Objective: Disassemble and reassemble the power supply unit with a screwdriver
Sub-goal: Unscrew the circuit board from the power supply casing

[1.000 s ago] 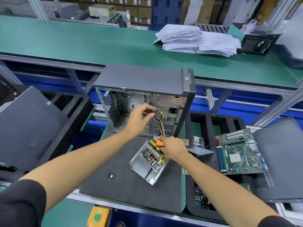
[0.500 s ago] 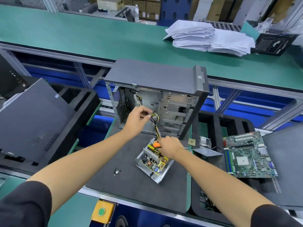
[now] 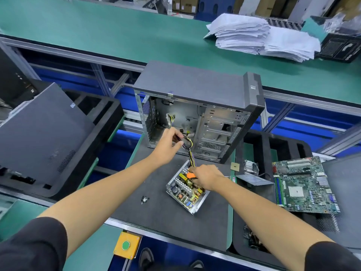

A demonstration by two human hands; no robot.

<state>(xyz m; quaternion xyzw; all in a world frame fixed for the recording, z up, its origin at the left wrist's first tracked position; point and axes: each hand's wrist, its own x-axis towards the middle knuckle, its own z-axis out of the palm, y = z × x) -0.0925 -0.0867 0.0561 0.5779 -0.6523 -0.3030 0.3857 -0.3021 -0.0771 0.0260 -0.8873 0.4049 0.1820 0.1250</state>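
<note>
**Power supply open on the mat, reassembly not yet begun**

Nearest the person, a small cluster of loose screws point(image 3: 144, 199) lies on the dark work mat point(image 3: 156, 218), which suggests fasteners are already out. Just beyond them sits the power supply unit point(image 3: 182, 190), its cover off, so that the circuit board, heat-sink fins and yellow components are exposed inside the open metal tray. The right hand point(image 3: 207, 178) rests over the far corner of the unit with its fingers curled round an orange-handled screwdriver point(image 3: 189, 175); the tip is hidden, so I cannot tell which screw, if any, it is on. From that same corner the cable bundle point(image 3: 190, 153) rises to the left hand point(image 3: 168, 145), which pinches the wires between curled fingers and thumb and lifts them clear of the board, in front of the open computer case point(image 3: 199, 122).

To the right, a grey metal panel point(image 3: 252, 179), possibly the unit's cover, lies beside a motherboard point(image 3: 302, 184).

By my judgement, the disassembly half is well advanced: unit out of the case, lid removed. Possibly freeing the board remains, then refitting the cover and driving the screws back.
</note>
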